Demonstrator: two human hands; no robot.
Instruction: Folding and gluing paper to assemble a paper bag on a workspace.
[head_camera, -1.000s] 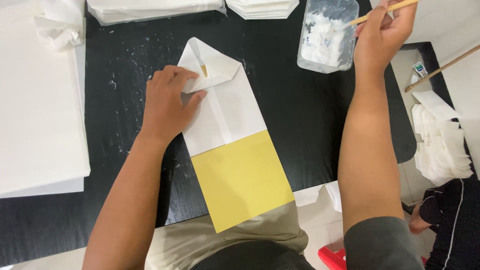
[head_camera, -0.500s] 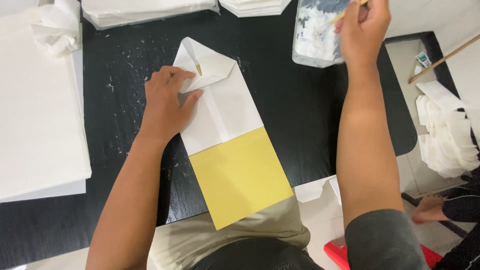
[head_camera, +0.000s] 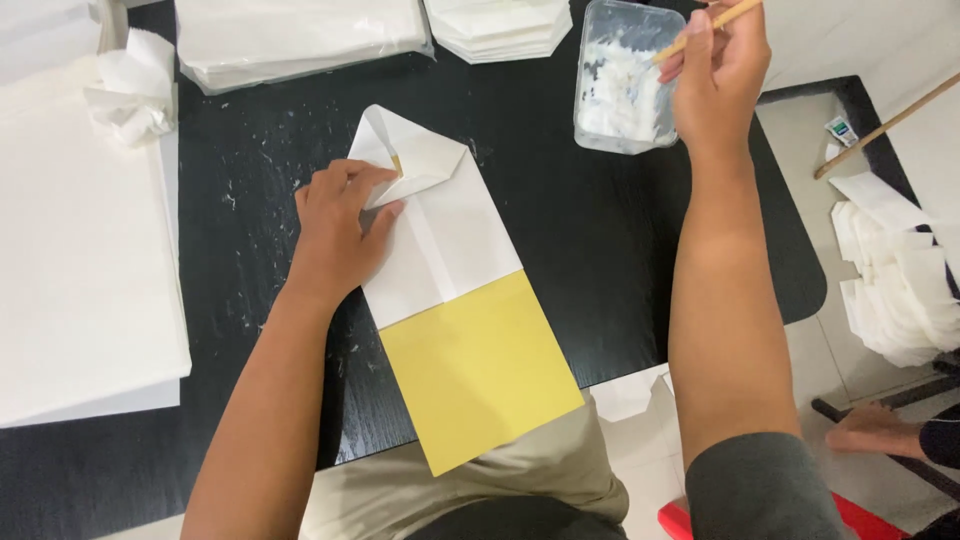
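Paper bag (head_camera: 450, 300): a white and yellow folded piece lying flat on the black worktop (head_camera: 600, 250), its pointed white end away from the person, its yellow end hanging over the near edge.
Left hand (head_camera: 335, 225): pressed flat on the white part, fingers pinching up a folded flap beside the point; the grip is closed on that flap.
Right hand (head_camera: 720, 75): up and to the right of the bag, its grip closed around a thin wooden stick (head_camera: 705, 30).
Clear tub (head_camera: 625, 80): just left of the right hand, holding white paste; the stick's tip reaches into it.
Paper stacks (head_camera: 300, 35): white sheets beyond the left hand at the far edge.
Large white sheets (head_camera: 80, 280): left of the left hand, with a crumpled tissue (head_camera: 130, 90) above them.
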